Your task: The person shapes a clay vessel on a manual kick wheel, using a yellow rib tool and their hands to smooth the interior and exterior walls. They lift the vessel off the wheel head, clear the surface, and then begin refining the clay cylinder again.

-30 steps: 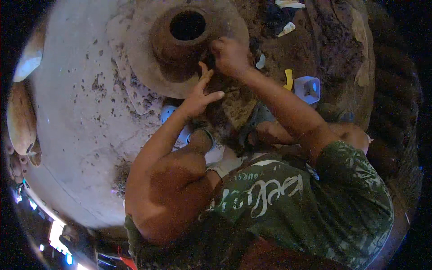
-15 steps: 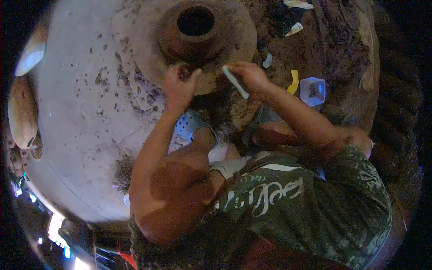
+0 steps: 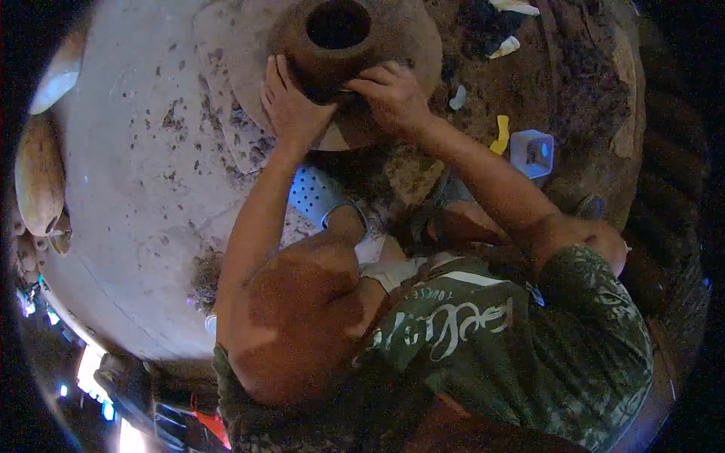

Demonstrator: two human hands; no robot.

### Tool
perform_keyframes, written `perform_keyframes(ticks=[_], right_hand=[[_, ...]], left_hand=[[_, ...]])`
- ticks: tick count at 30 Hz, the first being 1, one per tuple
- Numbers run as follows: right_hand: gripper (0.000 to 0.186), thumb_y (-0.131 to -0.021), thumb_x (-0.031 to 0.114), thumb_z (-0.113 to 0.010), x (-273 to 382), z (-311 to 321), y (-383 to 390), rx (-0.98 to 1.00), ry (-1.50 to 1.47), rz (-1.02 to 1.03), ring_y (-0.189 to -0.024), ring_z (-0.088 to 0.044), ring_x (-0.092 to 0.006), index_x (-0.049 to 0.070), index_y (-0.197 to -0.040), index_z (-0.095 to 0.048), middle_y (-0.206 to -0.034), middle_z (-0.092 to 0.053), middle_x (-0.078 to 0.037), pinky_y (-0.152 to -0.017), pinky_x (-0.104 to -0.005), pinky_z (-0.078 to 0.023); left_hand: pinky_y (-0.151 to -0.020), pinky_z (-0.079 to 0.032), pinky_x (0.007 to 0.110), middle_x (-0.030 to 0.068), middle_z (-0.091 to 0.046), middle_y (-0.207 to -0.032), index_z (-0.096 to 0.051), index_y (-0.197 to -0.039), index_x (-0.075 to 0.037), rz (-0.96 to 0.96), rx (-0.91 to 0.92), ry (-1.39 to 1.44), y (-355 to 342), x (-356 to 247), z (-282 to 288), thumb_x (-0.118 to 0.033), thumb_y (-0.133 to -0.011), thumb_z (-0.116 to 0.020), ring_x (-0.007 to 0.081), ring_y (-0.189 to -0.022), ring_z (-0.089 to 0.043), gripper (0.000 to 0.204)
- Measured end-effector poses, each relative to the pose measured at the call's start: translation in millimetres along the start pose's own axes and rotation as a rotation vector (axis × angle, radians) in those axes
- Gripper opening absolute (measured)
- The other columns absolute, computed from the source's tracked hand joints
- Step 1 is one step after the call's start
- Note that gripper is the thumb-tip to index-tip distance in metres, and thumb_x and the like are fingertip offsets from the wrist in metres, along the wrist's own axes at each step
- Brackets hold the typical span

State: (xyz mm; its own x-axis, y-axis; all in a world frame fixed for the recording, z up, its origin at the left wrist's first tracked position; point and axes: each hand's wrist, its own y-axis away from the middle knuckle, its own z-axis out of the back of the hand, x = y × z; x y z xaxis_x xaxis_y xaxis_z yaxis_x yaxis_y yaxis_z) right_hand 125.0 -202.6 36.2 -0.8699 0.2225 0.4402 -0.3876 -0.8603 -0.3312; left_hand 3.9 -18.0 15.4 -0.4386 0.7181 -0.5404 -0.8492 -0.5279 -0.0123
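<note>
A round brown clay pot (image 3: 362, 59) with a dark, wide mouth stands on a broad round disc (image 3: 423, 38) at the top of the head view. My left hand (image 3: 293, 108) lies against the pot's near left side, fingers stretched out along its wall and thumb pointing right. Close beside it, my right hand (image 3: 394, 100) is at the pot's near right side, fingers closed together. Only a thin light edge of a pale flat strip (image 3: 346, 90) shows at its fingertips, against the pot's lower wall. My fingers hide the rest of the strip.
On the dirt to the right are a clear plastic container (image 3: 532, 155), a curved yellow piece (image 3: 500, 134) and a small pale piece (image 3: 458, 97). A blue perforated clog (image 3: 311, 198) on my foot is below the disc. Large elongated clay-coloured vessels (image 3: 39, 177) line the left.
Both hands have moved up to the pot. My left fingers have opened out onto its wall, and the strip in my right hand has gone from plain view to the pot's side.
</note>
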Motion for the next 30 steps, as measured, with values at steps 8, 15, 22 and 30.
perform_keyframes(ticks=[8, 15, 22, 30], right_hand=[[0.038, -0.074, 0.005, -0.067, -7, -5, -3, 0.05, -0.001, 0.018, -0.095, -0.062, -0.033, 0.011, -0.112, -0.071, -0.11, -0.068, -0.01, -0.08, -0.0443, -0.052], [0.04, -0.073, 0.004, -0.066, -14, 1, 1, 0.049, 0.023, 0.079, -0.095, -0.061, -0.0336, 0.012, -0.112, -0.071, -0.111, -0.067, -0.009, -0.078, -0.0445, -0.052], [0.037, -0.073, 0.004, -0.066, -12, -6, 0, 0.097, 0.057, 0.038, -0.095, -0.061, -0.0318, 0.013, -0.109, -0.072, -0.109, -0.067, -0.007, -0.076, -0.0455, -0.052], [0.049, -0.077, 0.025, -0.07, -6, 1, -1, 0.32, 0.131, 0.019, -0.111, -0.058, -0.0348, 0.016, -0.124, -0.064, -0.118, -0.064, -0.01, -0.095, -0.0473, -0.049]], left_hand=[[-0.123, -0.007, 0.056, 0.0254, -0.005, -0.164, -0.008, -0.156, 0.007, -0.065, -0.002, -0.13, 3, -2, -6, -0.064, -0.065, -0.08, 0.0343, -0.155, -0.003, 0.136], [-0.123, -0.004, 0.06, 0.027, -0.007, -0.163, 0.001, -0.155, 0.009, -0.081, -0.027, -0.124, 5, -1, -12, -0.06, -0.066, -0.08, 0.0357, -0.154, -0.002, 0.139], [-0.121, -0.006, 0.064, 0.0275, -0.009, -0.162, 0.003, -0.155, 0.009, -0.064, -0.015, -0.177, 8, -7, -17, -0.058, -0.066, -0.079, 0.0396, -0.154, -0.003, 0.138], [-0.12, -0.004, 0.064, 0.0321, -0.008, -0.161, -0.002, -0.153, 0.015, -0.013, 0.053, -0.323, 15, -12, -21, -0.059, -0.07, -0.076, 0.0416, -0.153, 0.0, 0.134]])
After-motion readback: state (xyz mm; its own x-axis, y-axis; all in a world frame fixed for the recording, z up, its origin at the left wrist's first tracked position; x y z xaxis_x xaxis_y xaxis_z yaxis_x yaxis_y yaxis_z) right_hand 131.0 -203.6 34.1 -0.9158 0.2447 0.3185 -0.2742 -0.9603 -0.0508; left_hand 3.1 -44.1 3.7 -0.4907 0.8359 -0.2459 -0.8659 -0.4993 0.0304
